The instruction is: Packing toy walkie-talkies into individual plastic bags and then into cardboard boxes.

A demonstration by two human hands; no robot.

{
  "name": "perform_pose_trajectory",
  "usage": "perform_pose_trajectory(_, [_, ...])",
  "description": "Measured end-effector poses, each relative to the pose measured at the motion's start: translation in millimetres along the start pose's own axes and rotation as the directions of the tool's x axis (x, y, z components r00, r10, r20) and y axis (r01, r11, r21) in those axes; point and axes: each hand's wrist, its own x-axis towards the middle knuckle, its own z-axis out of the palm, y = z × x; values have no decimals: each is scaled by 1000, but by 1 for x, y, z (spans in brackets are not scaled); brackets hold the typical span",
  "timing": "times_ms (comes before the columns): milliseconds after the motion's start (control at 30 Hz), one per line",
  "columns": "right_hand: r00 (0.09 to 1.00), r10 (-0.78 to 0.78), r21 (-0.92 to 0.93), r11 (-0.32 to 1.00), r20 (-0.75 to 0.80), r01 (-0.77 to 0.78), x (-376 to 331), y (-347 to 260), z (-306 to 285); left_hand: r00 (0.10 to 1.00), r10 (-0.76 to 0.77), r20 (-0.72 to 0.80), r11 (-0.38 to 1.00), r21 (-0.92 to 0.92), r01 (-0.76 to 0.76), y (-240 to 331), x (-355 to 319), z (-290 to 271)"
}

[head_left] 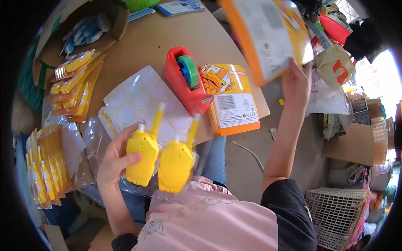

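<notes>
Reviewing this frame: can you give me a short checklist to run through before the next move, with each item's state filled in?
1. Left hand gripping: ok, thumb on the nearer of two yellow toys.
2. Other yellow toy supported: cannot tell, what holds it is unclear.
3. Right hand gripping: ok, its fingers hold the raised card by a lower corner.
4. Raised card fully in view: not ok, its top is cut off by the picture's edge.
5. Tape dispenser loaded: ok, a green roll sits in it.
</notes>
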Motion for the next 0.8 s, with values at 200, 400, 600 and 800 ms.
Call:
perform_pose_trajectory(200, [974,153,169,969,167,-181,-10,38,73,993,-18,115,1000,20,16,9,-2,9])
perform_pose_trajectory(400, [952,293,-75,955,91,-287,-29,36,79,998,46,48,997,57,-48,14,-9,4])
perform_pose_trajectory(600, [817,541,-204,838,198,-506,-44,45,80,994,106,5,993,45,-106,6,-1,1])
perform_pose_trajectory(800, [969,173,39,982,173,-183,-21,41,83,998,61,11,996,63,-61,11,-7,-4])
